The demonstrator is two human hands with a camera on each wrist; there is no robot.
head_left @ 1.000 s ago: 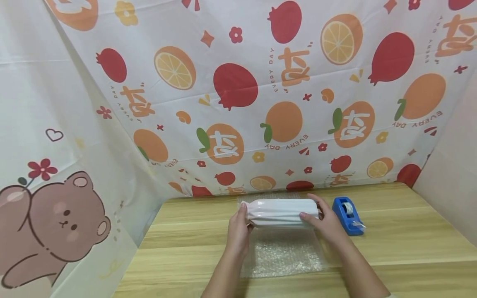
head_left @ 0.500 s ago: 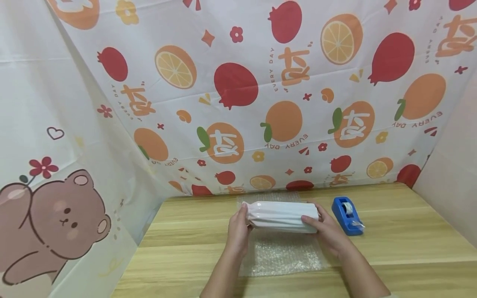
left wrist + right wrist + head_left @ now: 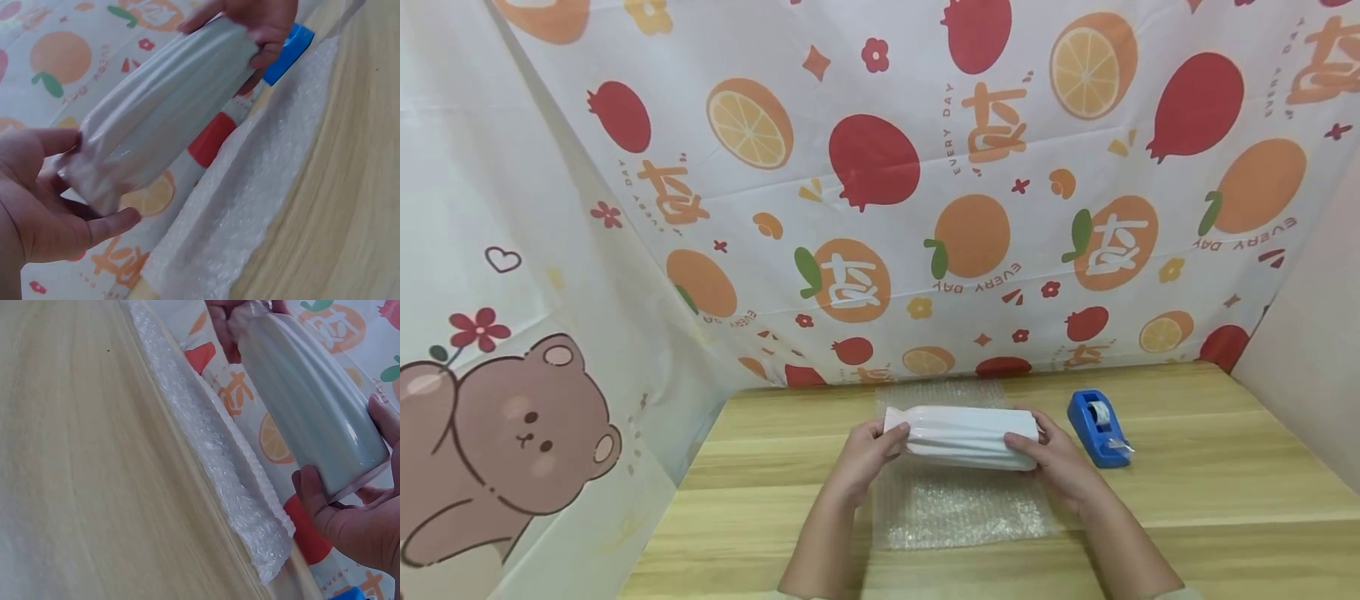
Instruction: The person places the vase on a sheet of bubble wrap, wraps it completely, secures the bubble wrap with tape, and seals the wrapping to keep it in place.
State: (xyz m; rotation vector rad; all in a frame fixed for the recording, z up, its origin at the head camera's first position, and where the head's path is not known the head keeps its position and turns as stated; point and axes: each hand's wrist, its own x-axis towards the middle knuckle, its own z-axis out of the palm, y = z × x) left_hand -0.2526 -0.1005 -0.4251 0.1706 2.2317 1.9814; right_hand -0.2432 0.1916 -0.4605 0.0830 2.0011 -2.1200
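Observation:
A white ribbed vase lies sideways in the air, its narrow neck to the left and its wide base to the right. My left hand grips the neck end, thumb on the near side. At the base, my right hand holds on with the thumb across the front and the fingers behind and under it. In the left wrist view the vase slants between both hands. Below it a sheet of bubble wrap is spread out, apart from the vase in both wrist views.
A blue tape dispenser stands right of the bubble wrap, a strip of tape sticking out at its front. The wooden table meets a fruit-printed cloth at the back. A bear-printed cloth hangs on the left.
My left hand has shifted its hold on the neck, moving slightly left with the thumb now over the near side. The base end of the vase has dipped a little.

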